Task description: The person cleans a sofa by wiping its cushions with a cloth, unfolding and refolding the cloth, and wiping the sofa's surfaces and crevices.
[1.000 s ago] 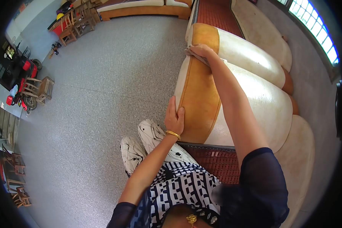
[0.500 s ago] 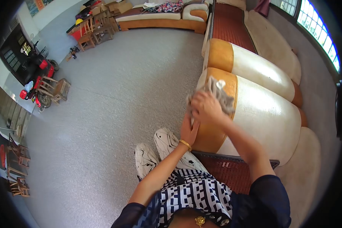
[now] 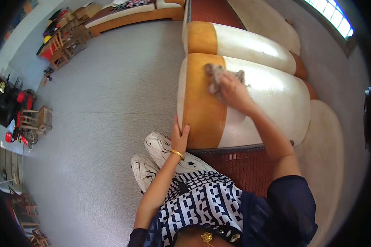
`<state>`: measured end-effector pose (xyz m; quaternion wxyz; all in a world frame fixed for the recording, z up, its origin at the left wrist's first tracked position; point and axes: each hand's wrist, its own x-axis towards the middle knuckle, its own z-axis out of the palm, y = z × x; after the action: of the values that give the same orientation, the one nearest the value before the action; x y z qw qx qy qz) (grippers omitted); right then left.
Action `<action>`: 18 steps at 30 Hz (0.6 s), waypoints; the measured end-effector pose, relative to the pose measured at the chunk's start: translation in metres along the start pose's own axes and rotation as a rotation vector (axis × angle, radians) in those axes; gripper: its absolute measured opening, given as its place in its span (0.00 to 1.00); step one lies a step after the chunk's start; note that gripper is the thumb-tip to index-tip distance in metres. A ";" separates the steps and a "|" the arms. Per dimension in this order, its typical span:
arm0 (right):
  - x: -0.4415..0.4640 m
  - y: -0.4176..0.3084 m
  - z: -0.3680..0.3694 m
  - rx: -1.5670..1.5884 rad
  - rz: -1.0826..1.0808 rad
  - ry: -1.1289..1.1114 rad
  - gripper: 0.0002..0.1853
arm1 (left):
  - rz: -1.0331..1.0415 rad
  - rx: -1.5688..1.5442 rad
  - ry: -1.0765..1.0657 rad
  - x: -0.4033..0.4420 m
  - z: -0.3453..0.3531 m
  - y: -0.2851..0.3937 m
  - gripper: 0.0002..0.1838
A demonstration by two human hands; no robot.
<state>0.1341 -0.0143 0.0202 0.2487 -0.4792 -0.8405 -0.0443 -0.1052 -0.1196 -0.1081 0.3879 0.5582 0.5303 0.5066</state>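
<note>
Head view, greyish cloth [image 3: 214, 85] bunched beneath right hand [image 3: 234, 91], clamped by it, left hand [image 3: 179, 138] spread against armrest [image 3: 268, 99].

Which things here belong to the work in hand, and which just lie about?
In use:
cloth, in the right hand
two-tone armrest, left hand on its edge

Just around:
red scooter
wooden chair beside it
cardboard boxes

My R hand [image 3: 235, 91] fwd, fingers curled, elbow sl. bent; my L hand [image 3: 180, 138] nearer, fingers ext., thumb apart.
</note>
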 end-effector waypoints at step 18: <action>-0.025 0.204 -0.055 -0.051 0.867 0.092 0.21 | 0.263 0.311 0.140 0.053 0.020 0.029 0.43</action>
<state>0.3340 0.0579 0.0236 0.2696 -0.7914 -0.5482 0.0220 -0.0841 -0.0697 -0.0757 0.1898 0.6392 0.5505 0.5024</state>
